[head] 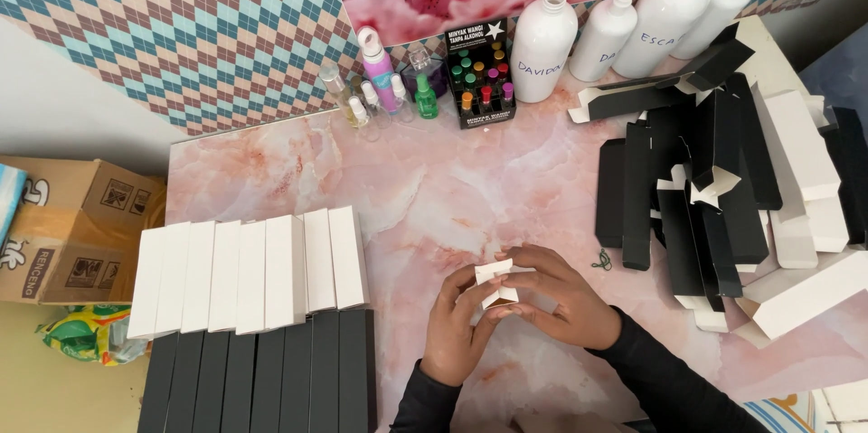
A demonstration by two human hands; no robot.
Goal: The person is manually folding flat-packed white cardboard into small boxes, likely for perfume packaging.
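Both my hands hold a small white cardboard box [496, 281] over the pink marbled table [452, 189], its end flaps sticking out toward me. My left hand [461, 324] grips it from the left side with the fingers curled around it. Over the top and right side of the box lies my right hand [565, 297], thumb at the flaps. To the left lies a tidy row of white boxes [253, 275], with a row of black boxes [271, 379] below it.
A loose pile of black and white flat boxes [732, 189] fills the right side. Several white bottles [624, 26], small spray bottles [380, 80] and a black display of coloured vials [479, 71] stand at the back. A brown carton [72, 234] sits off the table's left.
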